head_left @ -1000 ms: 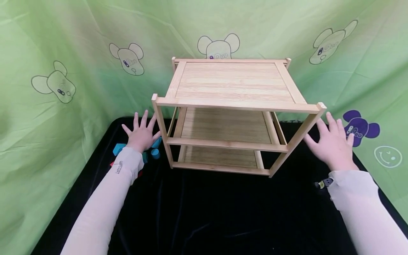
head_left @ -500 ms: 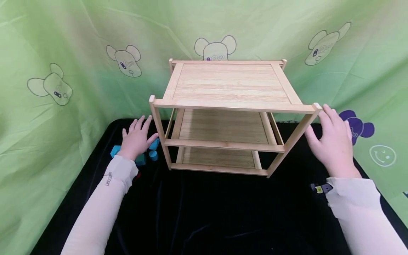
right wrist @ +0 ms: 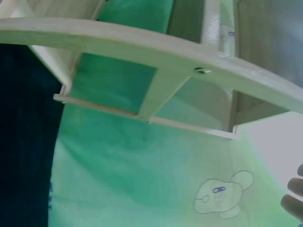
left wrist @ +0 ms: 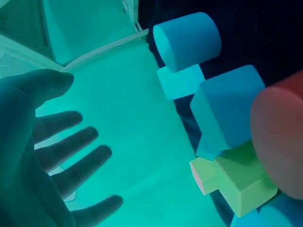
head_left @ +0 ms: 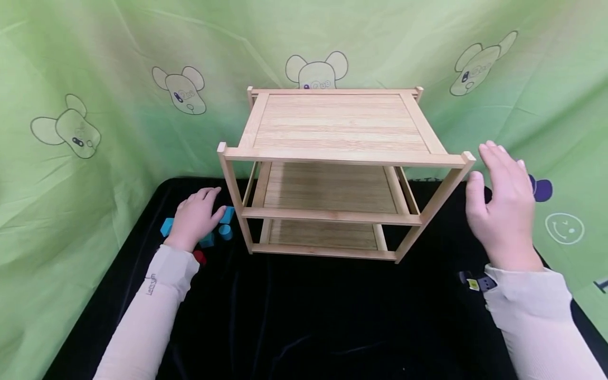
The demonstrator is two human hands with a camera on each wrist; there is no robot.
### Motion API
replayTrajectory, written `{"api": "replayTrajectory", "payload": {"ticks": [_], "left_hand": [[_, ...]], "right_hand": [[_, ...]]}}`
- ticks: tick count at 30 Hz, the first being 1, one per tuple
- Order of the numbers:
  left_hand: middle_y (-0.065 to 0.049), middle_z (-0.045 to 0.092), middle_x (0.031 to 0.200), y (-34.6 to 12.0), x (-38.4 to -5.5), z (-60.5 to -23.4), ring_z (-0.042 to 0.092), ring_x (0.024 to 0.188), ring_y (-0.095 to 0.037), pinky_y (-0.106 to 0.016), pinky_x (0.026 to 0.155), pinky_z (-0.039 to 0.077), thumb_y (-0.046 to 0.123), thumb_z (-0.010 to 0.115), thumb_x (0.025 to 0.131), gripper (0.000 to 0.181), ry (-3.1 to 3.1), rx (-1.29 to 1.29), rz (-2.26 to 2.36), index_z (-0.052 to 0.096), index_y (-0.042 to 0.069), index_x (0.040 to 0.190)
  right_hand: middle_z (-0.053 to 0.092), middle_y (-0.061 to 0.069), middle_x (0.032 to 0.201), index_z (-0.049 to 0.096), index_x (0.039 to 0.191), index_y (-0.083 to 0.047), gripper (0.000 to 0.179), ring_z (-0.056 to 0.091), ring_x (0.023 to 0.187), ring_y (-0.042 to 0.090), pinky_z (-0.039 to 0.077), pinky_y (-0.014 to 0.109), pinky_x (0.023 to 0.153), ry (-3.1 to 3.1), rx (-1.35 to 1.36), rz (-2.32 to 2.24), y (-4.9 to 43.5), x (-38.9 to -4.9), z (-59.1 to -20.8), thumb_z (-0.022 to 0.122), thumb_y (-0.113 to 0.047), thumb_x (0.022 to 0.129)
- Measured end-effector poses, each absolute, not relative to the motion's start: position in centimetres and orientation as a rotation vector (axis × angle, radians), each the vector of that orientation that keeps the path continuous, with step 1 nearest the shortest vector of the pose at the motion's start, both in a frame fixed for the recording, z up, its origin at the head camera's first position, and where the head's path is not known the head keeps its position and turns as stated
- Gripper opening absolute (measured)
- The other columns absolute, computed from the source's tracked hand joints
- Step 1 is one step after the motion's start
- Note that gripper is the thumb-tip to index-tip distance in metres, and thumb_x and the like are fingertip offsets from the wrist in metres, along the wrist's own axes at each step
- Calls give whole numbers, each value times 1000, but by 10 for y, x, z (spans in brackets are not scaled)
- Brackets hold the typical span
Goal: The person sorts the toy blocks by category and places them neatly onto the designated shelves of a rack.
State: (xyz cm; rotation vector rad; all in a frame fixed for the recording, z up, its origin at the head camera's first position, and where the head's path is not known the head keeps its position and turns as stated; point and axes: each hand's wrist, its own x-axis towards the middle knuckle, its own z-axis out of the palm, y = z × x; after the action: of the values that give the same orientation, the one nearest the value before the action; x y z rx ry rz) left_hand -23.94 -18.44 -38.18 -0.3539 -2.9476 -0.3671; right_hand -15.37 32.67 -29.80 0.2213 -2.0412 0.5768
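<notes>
- Your left hand (head_left: 192,219) is empty, fingers relaxed; your right hand (head_left: 505,211) is empty too, fingers straight, thumb apart.
- Between them stands the pale wooden three-tier shelf (head_left: 337,126), long axis running hand to hand, your right just beside its post.
- Blue cylindrical block (head_left: 225,232): near your left thumb, shelf side, well apart from your right.

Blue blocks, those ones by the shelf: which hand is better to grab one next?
Probably the left hand: it is close to the blue blocks and holds nothing. The right hand is on the other side of the wooden shelf.
</notes>
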Motion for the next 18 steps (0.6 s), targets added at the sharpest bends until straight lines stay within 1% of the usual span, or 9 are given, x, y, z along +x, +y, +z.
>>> {"api": "replayTrajectory", "payload": {"ticks": [5, 13, 16, 18], "left_hand": [[-28, 53, 141, -186, -232, -382, 52, 127, -45, -60, 103, 45, 25, 55, 104, 49, -2902, -392, -387, 51, -3, 144], [-27, 56, 136, -185, -224, -380, 56, 122, -45, -59, 97, 50, 23, 56, 103, 44, -2870, -415, -431, 55, -2, 140], [-27, 57, 135, -183, -221, -380, 59, 119, -43, -58, 95, 52, 23, 56, 103, 43, -2865, -421, -445, 55, -2, 139], [-26, 57, 135, -182, -220, -380, 59, 119, -42, -57, 95, 53, 23, 56, 103, 43, -2868, -426, -451, 55, -1, 139]], "right_hand": [[62, 22, 135, 65, 128, 6, 50, 53, 133, 40, 29, 50, 120, -1922, 237, 595, 311, -146, -286, 48, -29, 97], [65, 26, 126, 67, 122, 7, 51, 55, 129, 41, 29, 54, 119, -1812, 326, 592, 284, -131, -269, 47, -30, 94], [67, 24, 125, 69, 122, 5, 52, 57, 128, 40, 29, 56, 119, -1782, 354, 578, 280, -131, -267, 47, -34, 95], [68, 23, 125, 70, 121, 3, 55, 58, 128, 38, 29, 56, 118, -1766, 365, 567, 280, -132, -268, 47, -40, 97]]}}
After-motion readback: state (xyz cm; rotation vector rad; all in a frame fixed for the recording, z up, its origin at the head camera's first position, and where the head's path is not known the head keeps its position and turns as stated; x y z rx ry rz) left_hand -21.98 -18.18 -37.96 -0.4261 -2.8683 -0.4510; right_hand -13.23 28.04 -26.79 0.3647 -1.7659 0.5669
